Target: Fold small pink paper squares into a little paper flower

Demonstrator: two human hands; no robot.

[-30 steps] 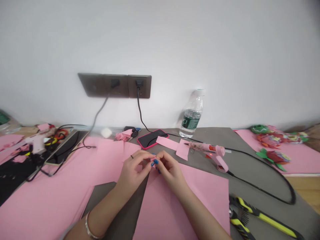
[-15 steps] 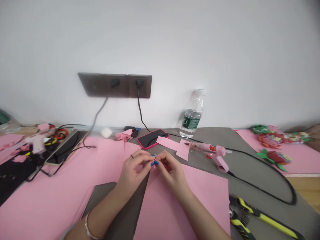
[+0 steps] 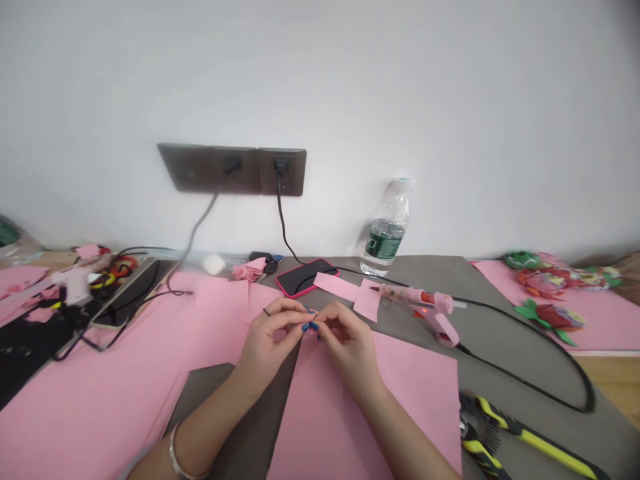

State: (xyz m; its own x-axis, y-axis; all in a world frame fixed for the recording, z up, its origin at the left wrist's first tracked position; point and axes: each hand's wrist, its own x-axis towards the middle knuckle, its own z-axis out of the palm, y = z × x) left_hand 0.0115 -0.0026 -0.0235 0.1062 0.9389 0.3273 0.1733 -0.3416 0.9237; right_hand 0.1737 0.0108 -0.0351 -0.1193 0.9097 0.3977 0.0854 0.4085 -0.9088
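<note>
My left hand (image 3: 271, 341) and my right hand (image 3: 349, 343) meet at the fingertips, both pinched on a small piece of pink paper (image 3: 311, 332). The fingers and blue nails cover most of that piece, so its shape is hard to make out. Below my right hand lies a large pink sheet (image 3: 370, 407). Just beyond the fingers are a phone in a pink-red case (image 3: 303, 277) and pink paper strips (image 3: 336, 287). A pink glue gun (image 3: 415, 297) with a lit red light rests right of the strips.
A water bottle (image 3: 385, 233) leans against the wall. Yellow-black pliers (image 3: 530, 437) lie at front right, with paper flowers (image 3: 553, 317) beyond. The glue gun's black cable (image 3: 530, 395) loops across the right. Pink sheets (image 3: 110, 400) and a large phone (image 3: 133, 293) cover the left.
My right fingers have shifted slightly against the pink paper, and the right hand's fingers are a little more curled. Everything else stays in place.
</note>
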